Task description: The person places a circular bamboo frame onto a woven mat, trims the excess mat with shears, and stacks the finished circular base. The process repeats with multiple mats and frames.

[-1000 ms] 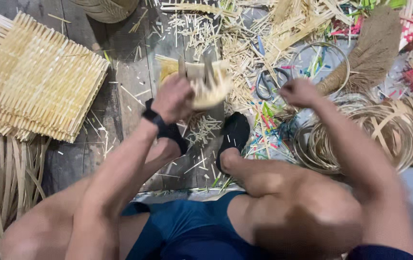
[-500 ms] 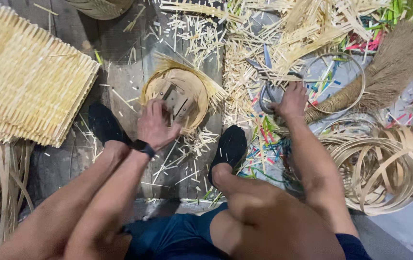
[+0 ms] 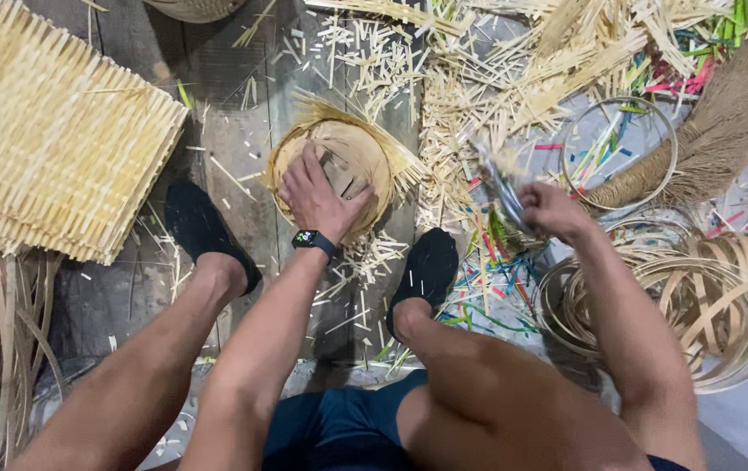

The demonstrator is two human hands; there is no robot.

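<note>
My left hand (image 3: 317, 196) presses down on a small round woven bamboo basket (image 3: 348, 157) that lies on the dark wooden floor between my feet; loose strip ends stick out from its rim. A black watch sits on that wrist. My right hand (image 3: 548, 209) is raised off to the right and grips a pair of metal scissors (image 3: 500, 187), blurred by motion, above the strewn cuttings.
A stack of flat woven bamboo mats (image 3: 51, 148) lies at the left. Coiled bamboo strips (image 3: 714, 305) and a wire ring (image 3: 618, 153) sit at the right beside a brown broom (image 3: 714, 131). Bamboo offcuts and coloured strips litter the floor. Black shoes (image 3: 426, 266) flank the basket.
The basket has come down from mid-air onto the floor under my left hand. My right hand has picked the scissors up from the litter and is lifting them.
</note>
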